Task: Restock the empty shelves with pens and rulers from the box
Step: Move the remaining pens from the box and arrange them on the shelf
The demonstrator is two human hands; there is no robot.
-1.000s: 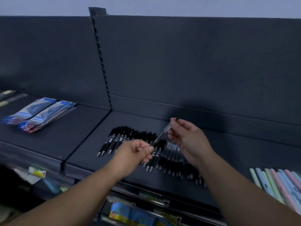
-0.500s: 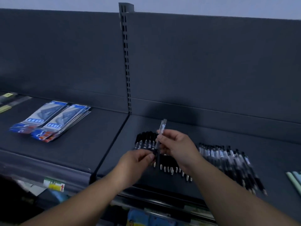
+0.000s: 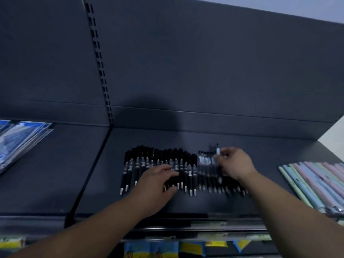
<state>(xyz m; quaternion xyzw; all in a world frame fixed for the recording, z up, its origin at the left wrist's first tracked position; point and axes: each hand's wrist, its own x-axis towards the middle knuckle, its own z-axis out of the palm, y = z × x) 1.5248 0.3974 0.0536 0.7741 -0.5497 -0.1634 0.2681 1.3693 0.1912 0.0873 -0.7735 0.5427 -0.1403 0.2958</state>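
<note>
A row of black pens (image 3: 160, 164) lies side by side on the dark shelf (image 3: 186, 205), tips toward me. My left hand (image 3: 158, 185) rests flat on the middle of that row, fingers spread over the pens. My right hand (image 3: 234, 162) is at the right part of the row and pinches the top end of a clear-barrelled pen (image 3: 216, 152) between thumb and fingers, low over the other pens. The pens under both hands are partly hidden.
Blue packaged ruler sets (image 3: 20, 140) lie on the neighbouring shelf to the left, past a slotted upright (image 3: 100, 71). Pastel pens (image 3: 316, 185) lie at the right end. The shelf front edge carries price labels (image 3: 219, 224); a lower shelf holds yellow-blue packs (image 3: 167, 250).
Both hands held one pen up above the row; now the left hand has let go and lies on the pens, while the right has carried the pen down to the row's right part.
</note>
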